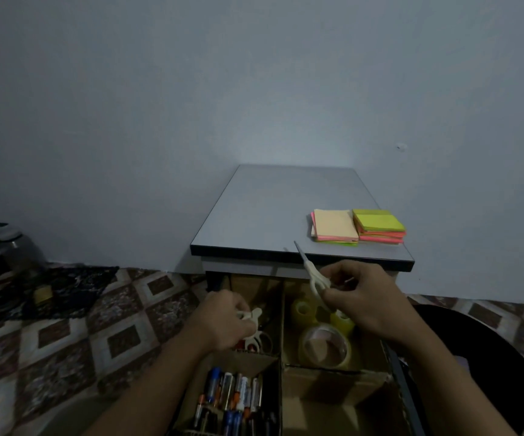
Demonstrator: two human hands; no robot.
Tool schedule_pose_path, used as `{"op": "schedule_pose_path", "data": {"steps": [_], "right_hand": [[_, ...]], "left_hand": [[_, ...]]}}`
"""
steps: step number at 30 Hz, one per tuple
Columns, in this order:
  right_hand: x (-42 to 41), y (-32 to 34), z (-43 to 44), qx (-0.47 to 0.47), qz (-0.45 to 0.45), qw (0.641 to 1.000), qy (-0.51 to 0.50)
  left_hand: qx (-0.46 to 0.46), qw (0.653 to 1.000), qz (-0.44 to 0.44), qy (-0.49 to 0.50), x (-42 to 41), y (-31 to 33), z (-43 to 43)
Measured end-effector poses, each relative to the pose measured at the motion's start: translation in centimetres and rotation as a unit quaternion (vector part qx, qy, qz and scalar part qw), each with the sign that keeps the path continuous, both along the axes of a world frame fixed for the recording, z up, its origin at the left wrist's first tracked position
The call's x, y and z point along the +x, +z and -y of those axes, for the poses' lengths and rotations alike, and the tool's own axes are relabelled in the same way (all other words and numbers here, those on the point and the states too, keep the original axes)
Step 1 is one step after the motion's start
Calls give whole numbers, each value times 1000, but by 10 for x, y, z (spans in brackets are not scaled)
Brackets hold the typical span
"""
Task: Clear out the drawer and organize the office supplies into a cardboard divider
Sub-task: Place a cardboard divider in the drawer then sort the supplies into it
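My right hand (pixel 359 298) grips the white handle of a pair of scissors (pixel 309 270), blades pointing up and left over the cabinet's front edge. My left hand (pixel 227 320) holds a second pair of white-handled scissors (pixel 252 335) in the back left compartment of the cardboard divider (pixel 281 363), which sits in the open drawer. The back right compartment contains rolls of clear tape (pixel 325 343). Several batteries (pixel 233 396) lie in the front left compartment. The front right compartment shows bare cardboard.
Two stacks of coloured sticky notes (pixel 356 228) lie on the grey cabinet top (pixel 267 215) at its right front. A patterned floor (pixel 81 325) spreads to the left, with a dark cloth and a jug by the wall. A dark round object (pixel 481 350) stands at the right.
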State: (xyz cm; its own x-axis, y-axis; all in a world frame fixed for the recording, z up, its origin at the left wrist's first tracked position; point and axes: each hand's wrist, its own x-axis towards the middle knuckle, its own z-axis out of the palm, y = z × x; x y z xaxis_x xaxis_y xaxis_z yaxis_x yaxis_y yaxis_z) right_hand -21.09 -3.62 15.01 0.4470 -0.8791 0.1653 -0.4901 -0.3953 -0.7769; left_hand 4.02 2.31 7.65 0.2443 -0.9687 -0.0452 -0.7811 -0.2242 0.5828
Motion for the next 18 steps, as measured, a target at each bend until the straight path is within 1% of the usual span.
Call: {"op": "schedule_pose_path", "data": {"steps": [5,9,11,13,15,18], "right_hand": [[-6,-11,-3,13,-18,1000,5],[-11,-21,-3,31,-27,999,6],[-11,-25,-3,30,-32,999,9],[-10,-28,-2,21,-45,999,4],[-8,-30,-2,13,-59,998,0],[-3,-31,-5,5,-75,997,10]], "left_hand": [[80,992,92,-39,0,-21,27],[114,970,201,-78,1,-32,35],[123,962,228,-81,1,-35,36],[121,964,222,-83,2,-38,37],[102,974,188,-81,3,-38,35],[25,996,63,-57,11,-35,20]]}}
